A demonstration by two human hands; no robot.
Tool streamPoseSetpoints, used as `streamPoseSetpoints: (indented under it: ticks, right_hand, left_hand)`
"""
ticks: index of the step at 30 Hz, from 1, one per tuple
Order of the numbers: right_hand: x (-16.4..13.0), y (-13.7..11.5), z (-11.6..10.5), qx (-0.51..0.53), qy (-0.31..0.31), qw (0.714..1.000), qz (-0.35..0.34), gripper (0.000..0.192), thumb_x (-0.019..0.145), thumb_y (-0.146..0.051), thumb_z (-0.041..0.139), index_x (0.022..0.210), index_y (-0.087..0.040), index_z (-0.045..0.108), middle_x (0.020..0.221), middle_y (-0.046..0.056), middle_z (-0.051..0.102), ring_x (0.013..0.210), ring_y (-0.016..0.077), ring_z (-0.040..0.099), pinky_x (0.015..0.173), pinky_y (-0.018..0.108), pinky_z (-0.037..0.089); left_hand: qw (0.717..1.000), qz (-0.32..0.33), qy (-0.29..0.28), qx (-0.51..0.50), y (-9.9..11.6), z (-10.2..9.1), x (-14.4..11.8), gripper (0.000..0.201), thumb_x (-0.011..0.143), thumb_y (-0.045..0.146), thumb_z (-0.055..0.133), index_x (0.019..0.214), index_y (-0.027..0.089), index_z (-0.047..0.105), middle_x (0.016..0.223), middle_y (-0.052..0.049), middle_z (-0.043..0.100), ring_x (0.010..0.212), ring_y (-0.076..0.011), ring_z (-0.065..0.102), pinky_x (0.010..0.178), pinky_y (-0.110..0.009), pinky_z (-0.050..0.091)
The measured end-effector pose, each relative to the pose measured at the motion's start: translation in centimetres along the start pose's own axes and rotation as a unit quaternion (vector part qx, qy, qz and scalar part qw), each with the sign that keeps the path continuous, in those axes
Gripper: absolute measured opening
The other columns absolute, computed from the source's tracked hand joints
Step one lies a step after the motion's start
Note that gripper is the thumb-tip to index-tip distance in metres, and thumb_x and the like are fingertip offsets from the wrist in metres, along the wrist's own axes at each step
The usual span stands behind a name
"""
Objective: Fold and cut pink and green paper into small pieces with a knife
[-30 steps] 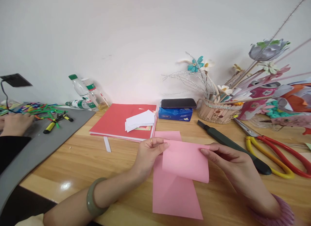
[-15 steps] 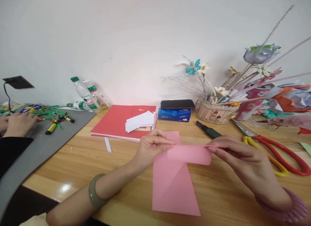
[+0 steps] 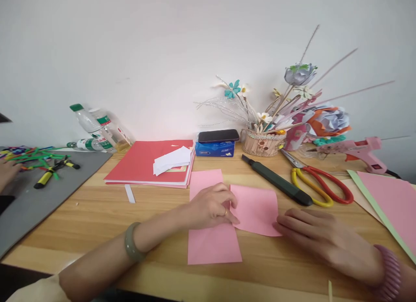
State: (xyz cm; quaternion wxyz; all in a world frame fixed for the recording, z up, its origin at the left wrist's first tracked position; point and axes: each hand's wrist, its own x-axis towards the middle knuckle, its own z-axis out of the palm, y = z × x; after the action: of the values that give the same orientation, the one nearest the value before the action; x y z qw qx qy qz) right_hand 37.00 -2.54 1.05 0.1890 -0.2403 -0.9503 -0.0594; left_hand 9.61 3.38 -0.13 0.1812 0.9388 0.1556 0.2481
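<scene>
Nearest the table's front edge, the right hand [image 3: 320,239] lies flat and open on the wooden table [image 3: 97,215], fingertips touching the lower right corner of the small pink paper [image 3: 256,209], gripping nothing. Just beyond, the left hand [image 3: 212,206] presses down, fingers curled loosely, where that small sheet overlaps the long pink strip [image 3: 211,245] beneath it; it pins rather than grips. To do this well, I'd judge, the left fingers should hold the overlap firmly while the right flattens the sheet outward from there, so the edges stay square and nothing skews. Farther back lie a dark utility knife [image 3: 276,180] and the yellow-and-red scissors [image 3: 320,187], apart from both hands, with a larger pink sheet [image 3: 393,202] off to the right. Behind these sit the red folder [image 3: 143,165] with white slips [image 3: 172,159], a phone [image 3: 218,136] on a blue tissue pack [image 3: 214,149], and a basket of paper flowers [image 3: 263,141] by the wall.
</scene>
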Motion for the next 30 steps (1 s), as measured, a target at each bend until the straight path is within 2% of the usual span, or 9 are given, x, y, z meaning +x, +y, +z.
streamPoseSetpoints:
  ticks: [7, 10, 14, 17, 21, 25, 30]
  right_hand:
    - [1.5, 0.0, -1.3, 0.076, -0.055, 0.994, 0.053, 0.033, 0.091, -0.017, 0.032, 0.095, -0.022, 0.064, 0.084, 0.006, 0.066, 0.080, 0.0171, 0.061, 0.064, 0.029, 0.049]
    - [1.3, -0.2, -1.2, 0.078, -0.043, 0.994, 0.062, 0.030, 0.090, -0.018, 0.036, 0.096, -0.022, 0.065, 0.085, 0.006, 0.066, 0.082, 0.0179, 0.062, 0.067, 0.030, 0.050]
    - [1.0, -0.6, -0.9, 0.049, -0.017, 0.997, 0.058, 0.027, 0.086, -0.017, 0.042, 0.097, -0.019, 0.066, 0.086, 0.008, 0.067, 0.081, 0.0189, 0.061, 0.068, 0.031, 0.050]
    - [0.8, -0.7, -0.3, 0.049, -0.021, 0.996, 0.073, 0.024, 0.087, -0.017, 0.042, 0.091, -0.018, 0.065, 0.085, 0.007, 0.065, 0.077, 0.0171, 0.060, 0.066, 0.030, 0.049]
    - [0.7, -0.8, 0.6, 0.079, -0.024, 0.988, 0.127, 0.021, 0.090, -0.021, 0.042, 0.083, -0.019, 0.061, 0.083, 0.006, 0.062, 0.075, 0.0148, 0.057, 0.066, 0.029, 0.048]
    - [0.8, -0.8, 1.0, 0.107, -0.021, 0.982, 0.152, 0.019, 0.091, -0.024, 0.042, 0.086, -0.020, 0.061, 0.087, 0.006, 0.061, 0.080, 0.0153, 0.057, 0.069, 0.029, 0.048]
    - [0.7, -0.7, 1.0, 0.131, -0.036, 0.976, 0.169, 0.019, 0.090, -0.025, 0.043, 0.091, -0.022, 0.061, 0.090, 0.006, 0.060, 0.083, 0.0161, 0.056, 0.071, 0.030, 0.048]
  left_hand:
    - [0.996, -0.002, -0.030, -0.085, -0.3, -0.4, 0.4, 0.015, 0.084, 0.021, 0.060, 0.085, 0.024, 0.075, 0.082, -0.006, 0.067, 0.084, -0.0178, 0.052, 0.078, -0.028, 0.042]
    - [0.995, -0.006, -0.043, -0.094, -0.1, -0.7, 0.5, 0.018, 0.082, 0.018, 0.059, 0.086, 0.026, 0.074, 0.081, -0.006, 0.066, 0.085, -0.0183, 0.054, 0.079, -0.029, 0.043]
    - [0.995, -0.001, -0.055, -0.080, 0.3, -0.9, 0.6, 0.032, 0.067, 0.009, 0.053, 0.086, 0.024, 0.074, 0.080, -0.006, 0.066, 0.085, -0.0211, 0.056, 0.079, -0.033, 0.044]
    - [0.997, 0.008, -0.065, -0.044, 0.5, -1.0, 0.9, 0.034, 0.063, 0.008, 0.049, 0.081, 0.024, 0.073, 0.076, -0.005, 0.067, 0.084, -0.0213, 0.057, 0.079, -0.033, 0.044]
    - [0.996, 0.023, -0.078, 0.032, 0.6, -0.6, 1.5, 0.028, 0.074, 0.009, 0.048, 0.085, 0.018, 0.072, 0.078, -0.006, 0.067, 0.078, -0.0193, 0.056, 0.076, -0.031, 0.041]
    - [0.990, 0.046, -0.091, 0.102, 0.5, 0.1, 1.7, 0.028, 0.091, 0.022, 0.044, 0.098, 0.018, 0.070, 0.076, -0.007, 0.063, 0.075, -0.0184, 0.053, 0.073, -0.030, 0.039]
    - [0.990, 0.042, -0.103, 0.083, 0.0, 0.3, 1.5, 0.026, 0.090, 0.031, 0.049, 0.103, 0.019, 0.069, 0.080, -0.007, 0.059, 0.081, -0.0188, 0.052, 0.077, -0.029, 0.039]
